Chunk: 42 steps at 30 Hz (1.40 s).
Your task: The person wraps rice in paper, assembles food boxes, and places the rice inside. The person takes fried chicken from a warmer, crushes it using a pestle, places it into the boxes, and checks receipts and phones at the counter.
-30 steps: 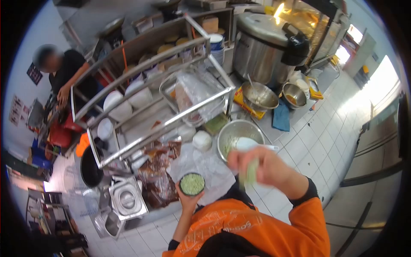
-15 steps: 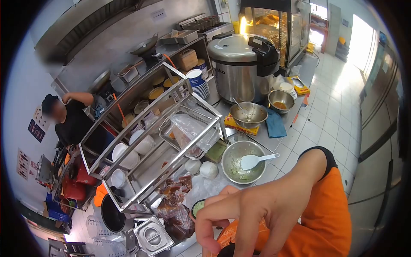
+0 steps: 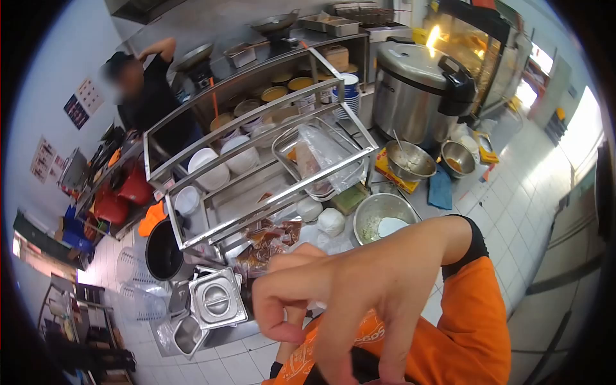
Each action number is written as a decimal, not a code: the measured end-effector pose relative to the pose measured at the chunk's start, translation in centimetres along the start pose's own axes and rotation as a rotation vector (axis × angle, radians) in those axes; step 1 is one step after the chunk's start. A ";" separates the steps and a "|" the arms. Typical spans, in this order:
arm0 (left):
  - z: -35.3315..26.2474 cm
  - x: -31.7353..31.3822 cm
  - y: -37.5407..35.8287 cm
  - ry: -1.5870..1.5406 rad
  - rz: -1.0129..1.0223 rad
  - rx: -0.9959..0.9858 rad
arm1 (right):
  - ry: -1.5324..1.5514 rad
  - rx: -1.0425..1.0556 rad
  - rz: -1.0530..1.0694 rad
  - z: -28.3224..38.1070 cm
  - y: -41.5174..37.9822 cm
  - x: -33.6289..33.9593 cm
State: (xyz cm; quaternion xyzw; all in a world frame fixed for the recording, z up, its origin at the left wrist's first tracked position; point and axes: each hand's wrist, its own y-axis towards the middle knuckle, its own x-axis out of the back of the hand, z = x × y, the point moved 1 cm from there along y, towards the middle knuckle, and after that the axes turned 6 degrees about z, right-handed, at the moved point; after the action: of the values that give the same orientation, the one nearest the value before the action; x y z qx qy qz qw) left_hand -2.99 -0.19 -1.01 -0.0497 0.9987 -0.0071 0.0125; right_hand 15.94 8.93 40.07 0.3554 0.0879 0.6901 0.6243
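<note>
Across the lower middle, my right hand (image 3: 359,282) is large and close to the camera. Its fingers are bent downward and spread apart, with the tips cut off at the bottom edge. Between them shows something dark (image 3: 367,364) that I cannot make out. Behind this hand, a strip of my left wrist (image 3: 292,340) rises from a black cuff; the fingers are mostly hidden. A dark edge beside the right knuckles is too covered to name. Just beyond stands a steel mixing bowl (image 3: 380,200) with a white paddle (image 3: 390,226) and greenish remains.
A steel rack (image 3: 276,173) holds white bowls and a tray (image 3: 282,146) with plastic bags. Sauce packets (image 3: 273,240) lie near lidded steel pans (image 3: 218,298). A big rice cooker (image 3: 410,90) stands at the back. Another person (image 3: 151,96) is at the left.
The view has swung, so the counter appears shifted right and up. My right hand has come left over the mixing bowl's near side. The small bowl of green food is hidden now.
</note>
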 end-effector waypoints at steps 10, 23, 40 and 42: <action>-1.2 0.8 -1.2 0.046 -0.051 -0.039 | -0.046 -0.079 0.422 -0.9 5.0 -1.0; -8.7 0.3 0.2 0.122 -0.345 -0.373 | 0.439 -0.331 -0.839 -18.5 -7.8 -4.3; -2.3 -0.1 -3.0 1.181 0.537 -0.297 | -0.609 -0.997 -0.976 -27.2 -18.5 -15.0; -1.2 0.5 -2.5 1.396 0.508 -0.401 | -0.834 -1.087 -0.752 -29.9 -20.4 -16.9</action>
State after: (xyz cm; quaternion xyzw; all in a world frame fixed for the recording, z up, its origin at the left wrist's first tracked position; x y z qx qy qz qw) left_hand -3.27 -2.66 0.21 0.1958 0.7381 0.1473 -0.6286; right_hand 13.78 7.15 0.27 0.1760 -0.3899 0.1875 0.8842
